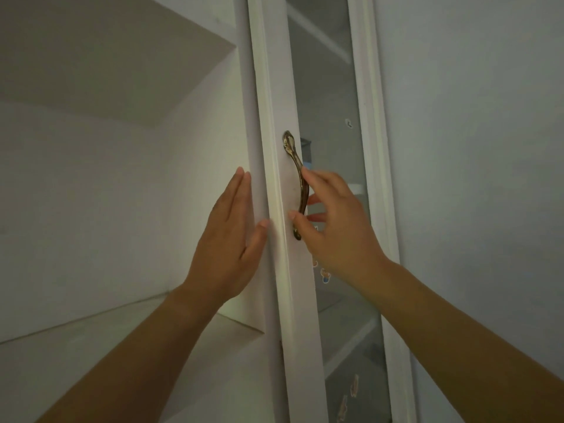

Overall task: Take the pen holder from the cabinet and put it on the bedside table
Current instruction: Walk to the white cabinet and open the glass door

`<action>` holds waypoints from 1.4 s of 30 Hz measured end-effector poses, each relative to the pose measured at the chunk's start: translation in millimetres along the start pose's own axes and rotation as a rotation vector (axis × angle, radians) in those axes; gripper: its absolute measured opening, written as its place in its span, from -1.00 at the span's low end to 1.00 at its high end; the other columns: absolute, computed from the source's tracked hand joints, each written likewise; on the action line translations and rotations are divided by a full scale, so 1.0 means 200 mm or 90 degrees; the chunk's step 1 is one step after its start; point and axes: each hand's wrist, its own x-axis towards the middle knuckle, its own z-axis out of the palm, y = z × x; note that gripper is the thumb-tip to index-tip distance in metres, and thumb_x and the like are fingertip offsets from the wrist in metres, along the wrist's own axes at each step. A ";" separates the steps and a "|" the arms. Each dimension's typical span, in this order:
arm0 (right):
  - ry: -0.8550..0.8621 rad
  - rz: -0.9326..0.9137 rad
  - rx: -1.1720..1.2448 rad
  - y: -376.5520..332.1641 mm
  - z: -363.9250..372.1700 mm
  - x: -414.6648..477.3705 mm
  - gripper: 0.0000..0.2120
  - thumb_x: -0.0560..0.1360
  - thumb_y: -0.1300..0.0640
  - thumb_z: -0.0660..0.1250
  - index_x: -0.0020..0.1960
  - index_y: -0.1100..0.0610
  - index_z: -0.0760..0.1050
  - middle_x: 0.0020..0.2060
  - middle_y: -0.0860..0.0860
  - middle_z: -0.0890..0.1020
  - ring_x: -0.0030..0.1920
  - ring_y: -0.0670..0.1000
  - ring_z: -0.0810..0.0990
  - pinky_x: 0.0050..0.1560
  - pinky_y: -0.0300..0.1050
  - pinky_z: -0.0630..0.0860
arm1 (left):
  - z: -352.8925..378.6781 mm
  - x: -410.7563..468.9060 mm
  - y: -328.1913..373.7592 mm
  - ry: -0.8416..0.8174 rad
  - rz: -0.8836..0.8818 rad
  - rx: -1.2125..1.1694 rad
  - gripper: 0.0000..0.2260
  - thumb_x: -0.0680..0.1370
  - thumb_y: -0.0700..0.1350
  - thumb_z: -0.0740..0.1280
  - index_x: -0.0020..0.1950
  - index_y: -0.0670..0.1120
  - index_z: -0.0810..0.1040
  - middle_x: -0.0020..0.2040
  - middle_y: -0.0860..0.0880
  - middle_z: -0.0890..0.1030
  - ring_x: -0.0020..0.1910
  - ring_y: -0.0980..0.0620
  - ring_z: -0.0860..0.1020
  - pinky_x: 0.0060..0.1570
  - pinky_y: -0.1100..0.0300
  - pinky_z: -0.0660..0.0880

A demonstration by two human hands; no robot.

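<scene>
Two sets of fingers are at work on one door: those of the right hand (332,221) are curled round the brass handle (294,166), the forefinger hooked over its upper curve and the thumb pressed to its lower end, while those of the left hand (229,236) lie straight and together, flat against the inner edge of the white door (274,102), the thumb resting on the moulding. Beyond the hands, both bare forearms reach up from the bottom of the view. The door stands ajar, and its glass pane (329,87) shows dim shelves behind it and carries a few small stickers (325,274) low down. To the left the cabinet (210,123) is open to view, with a pale shelf (91,325) and white walls. The pen holder is not to be seen anywhere; a small grey shape (306,148) shows through the pane just beside the top of the handle, but it is too dim to name. The step in hand looks like working the door, so the fetching is not yet begun. A pen holder is likely light and stiff, easy for one hand, yet top-heavy if pens stand in it. It would be best gripped round its body, low down, and kept upright so nothing spills on the way to the bedside table, which is also out of view.
</scene>
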 end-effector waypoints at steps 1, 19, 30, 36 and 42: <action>0.006 0.008 0.008 0.00 0.01 0.00 -0.44 0.48 0.09 0.32 0.42 0.06 0.21 0.29 -0.01 0.35 0.10 -0.09 0.46 0.14 -0.13 0.52 | 0.01 0.00 -0.01 0.004 0.001 0.000 -0.44 0.53 0.20 -0.08 0.46 0.07 -0.18 0.47 0.16 -0.13 0.43 0.29 -0.15 0.31 0.48 -0.21; 0.168 0.107 0.110 -0.04 0.11 0.02 -0.56 0.47 0.19 0.34 0.32 0.05 0.37 0.03 -0.08 0.48 -0.11 -0.18 0.51 -0.13 -0.54 0.44 | 0.05 -0.01 -0.06 0.036 0.039 -0.021 -0.49 0.58 0.09 -0.04 0.47 0.03 -0.17 0.50 0.08 -0.10 0.46 0.20 -0.13 0.34 0.41 -0.21; 0.166 0.176 0.173 -0.08 0.09 0.02 -0.58 0.47 0.25 0.34 0.28 -0.04 0.42 -0.17 -0.17 0.54 -0.17 -0.16 0.56 -0.21 -0.48 0.47 | 0.03 -0.01 -0.04 0.026 0.033 -0.063 -0.47 0.57 0.04 0.01 0.49 -0.03 -0.08 0.52 0.03 -0.05 0.48 0.13 -0.08 0.33 0.40 -0.20; 0.161 0.171 0.163 -0.07 0.10 0.02 -0.59 0.48 0.21 0.33 0.29 -0.01 0.40 -0.14 -0.14 0.55 -0.12 -0.13 0.56 -0.23 -0.50 0.46 | 0.04 -0.02 -0.05 0.032 0.031 -0.095 -0.49 0.57 0.04 -0.01 0.47 0.03 -0.13 0.52 0.05 -0.07 0.48 0.11 -0.09 0.33 0.40 -0.21; 0.198 0.181 0.171 -0.07 0.12 0.03 -0.62 0.48 0.21 0.33 0.27 0.02 0.43 -0.14 -0.08 0.59 -0.06 -0.10 0.58 -0.06 -0.36 0.52 | 0.06 -0.01 -0.03 0.047 0.025 -0.118 -0.50 0.57 -0.01 0.00 0.45 0.05 -0.16 0.50 0.07 -0.10 0.47 0.11 -0.12 0.27 0.49 -0.28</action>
